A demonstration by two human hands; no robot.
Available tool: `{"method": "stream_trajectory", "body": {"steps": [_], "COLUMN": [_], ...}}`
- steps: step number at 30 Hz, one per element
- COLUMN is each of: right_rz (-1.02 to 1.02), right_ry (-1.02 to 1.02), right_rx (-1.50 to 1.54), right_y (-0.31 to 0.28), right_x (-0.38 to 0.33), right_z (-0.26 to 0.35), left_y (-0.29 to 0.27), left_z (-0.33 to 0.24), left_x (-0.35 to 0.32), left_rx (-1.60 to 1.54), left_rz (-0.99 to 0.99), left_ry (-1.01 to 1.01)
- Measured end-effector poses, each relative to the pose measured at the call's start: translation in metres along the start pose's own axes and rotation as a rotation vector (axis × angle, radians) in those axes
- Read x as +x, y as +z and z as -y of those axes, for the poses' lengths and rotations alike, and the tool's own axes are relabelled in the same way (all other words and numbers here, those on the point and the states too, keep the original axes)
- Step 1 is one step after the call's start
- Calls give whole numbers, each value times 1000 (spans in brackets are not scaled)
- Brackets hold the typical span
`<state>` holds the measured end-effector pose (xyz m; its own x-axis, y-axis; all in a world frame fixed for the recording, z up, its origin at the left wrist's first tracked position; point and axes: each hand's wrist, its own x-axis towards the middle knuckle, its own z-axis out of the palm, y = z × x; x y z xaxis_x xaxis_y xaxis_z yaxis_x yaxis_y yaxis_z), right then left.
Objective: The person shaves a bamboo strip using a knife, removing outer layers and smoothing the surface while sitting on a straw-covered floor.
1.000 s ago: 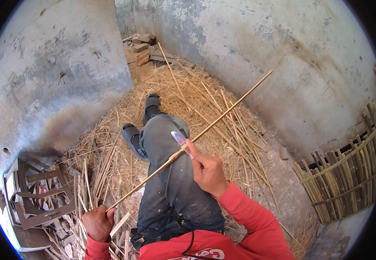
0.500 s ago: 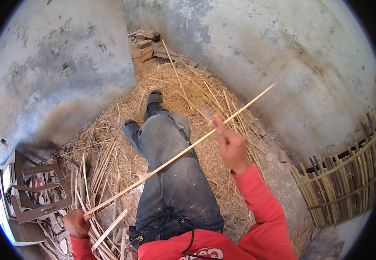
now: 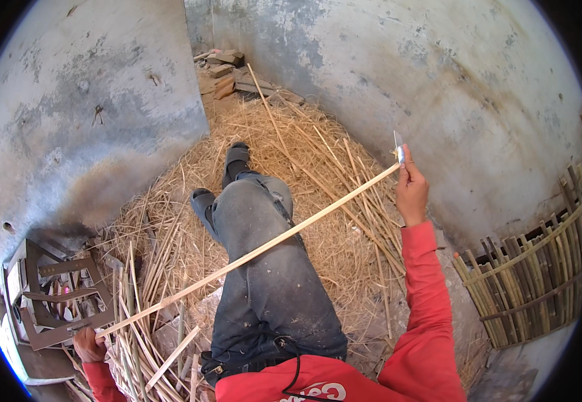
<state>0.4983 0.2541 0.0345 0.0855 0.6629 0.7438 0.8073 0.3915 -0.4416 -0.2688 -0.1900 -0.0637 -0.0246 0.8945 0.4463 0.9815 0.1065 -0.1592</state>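
Scuffed grey-white plaster walls (image 3: 431, 87) enclosed straw-coloured shavings (image 3: 331, 275). At eight o'clock the left hand (image 3: 88, 346) gripped a long, pale wooden strip (image 3: 295, 230); near three o'clock the right hand (image 3: 411, 189) pinched a thin, silvery blade (image 3: 400, 154) at its far end, where a slip might draw blood. The hands were farther apart than moments earlier.

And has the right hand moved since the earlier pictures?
Yes. The right hand has moved rightward and up the picture, judged against the slatted panel at right.
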Motion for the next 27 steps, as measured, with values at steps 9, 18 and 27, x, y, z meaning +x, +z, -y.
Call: {"method": "stream_trajectory", "body": {"steps": [9, 18, 27], "right_rz": [137, 123, 545], "right_ry": [57, -36, -172], "right_rx": [146, 243, 438], "right_y": [8, 33, 28], "right_x": [-34, -60, -102], "right_z": [39, 84, 202], "left_y": [-10, -35, -67], "left_z": [0, -33, -163], "left_x": [24, 36, 129], "left_rx": [7, -42, -224], "left_rz": [138, 171, 187], "left_ry": [-1, -32, 32]}}
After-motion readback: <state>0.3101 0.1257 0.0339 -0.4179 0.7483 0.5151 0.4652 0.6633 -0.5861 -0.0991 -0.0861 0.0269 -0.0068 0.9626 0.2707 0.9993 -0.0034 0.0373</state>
